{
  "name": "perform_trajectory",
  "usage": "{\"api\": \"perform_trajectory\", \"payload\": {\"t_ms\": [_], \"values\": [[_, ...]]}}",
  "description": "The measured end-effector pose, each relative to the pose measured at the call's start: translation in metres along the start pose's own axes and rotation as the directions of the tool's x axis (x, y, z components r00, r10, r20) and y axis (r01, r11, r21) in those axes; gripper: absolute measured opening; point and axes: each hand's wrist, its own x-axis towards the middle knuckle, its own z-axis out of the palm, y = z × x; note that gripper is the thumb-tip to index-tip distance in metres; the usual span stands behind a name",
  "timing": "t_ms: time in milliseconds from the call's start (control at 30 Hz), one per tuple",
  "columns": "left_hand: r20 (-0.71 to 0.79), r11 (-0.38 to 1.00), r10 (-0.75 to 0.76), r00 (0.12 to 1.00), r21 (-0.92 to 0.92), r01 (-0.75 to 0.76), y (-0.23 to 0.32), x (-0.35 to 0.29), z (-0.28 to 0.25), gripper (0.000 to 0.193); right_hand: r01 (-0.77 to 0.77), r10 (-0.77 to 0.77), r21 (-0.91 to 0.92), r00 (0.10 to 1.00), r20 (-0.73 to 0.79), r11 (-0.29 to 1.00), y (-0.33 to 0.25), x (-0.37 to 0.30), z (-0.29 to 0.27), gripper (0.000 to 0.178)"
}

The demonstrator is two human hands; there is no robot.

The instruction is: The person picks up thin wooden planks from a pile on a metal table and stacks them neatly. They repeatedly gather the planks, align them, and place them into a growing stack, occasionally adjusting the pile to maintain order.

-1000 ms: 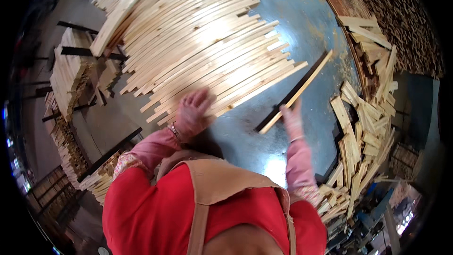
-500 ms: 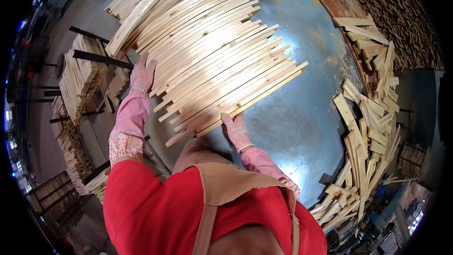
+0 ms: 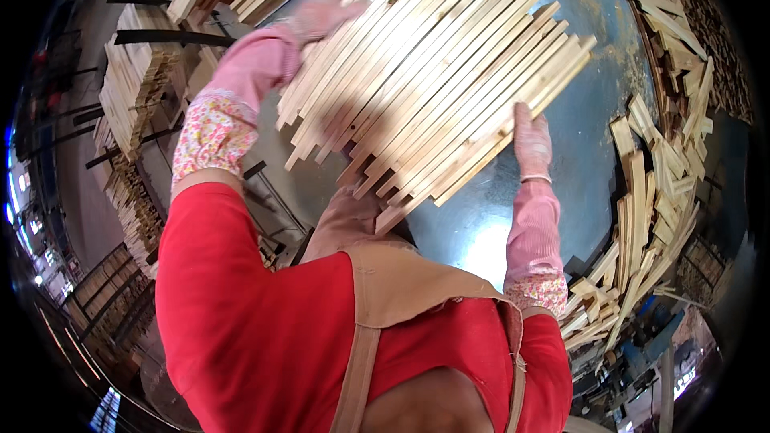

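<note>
Pale wood strips (image 3: 433,72): over a dozen, side by side on one tabletop (image 3: 584,192), ends staggered.
Left hand (image 3: 318,13): one, blurred, at their upper-left edge; grip I cannot tell.
Right hand (image 3: 532,144): one, fingers at their lower-right edge; clasping or not, I cannot tell.
Room: blue-grey surface between strips and one offcut heap (image 3: 638,184).
</note>
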Motion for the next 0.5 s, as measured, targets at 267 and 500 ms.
{"api": "perform_trajectory", "payload": {"t_ms": [267,500], "values": [[0.470,0.313,0.055,0.881,-0.846,0.432,0.086,-0.041,-0.002,0.080,-0.115,0.229,0.957,0.972,0.053,0.268,0.010,-0.012,0.024,0.114],[0.406,0.349,0.124,0.906,-0.872,0.343,0.082,-0.047,-0.013,0.096,-0.232,0.359,0.850,0.932,0.054,0.474,0.050,-0.053,0.031,0.084]]}}
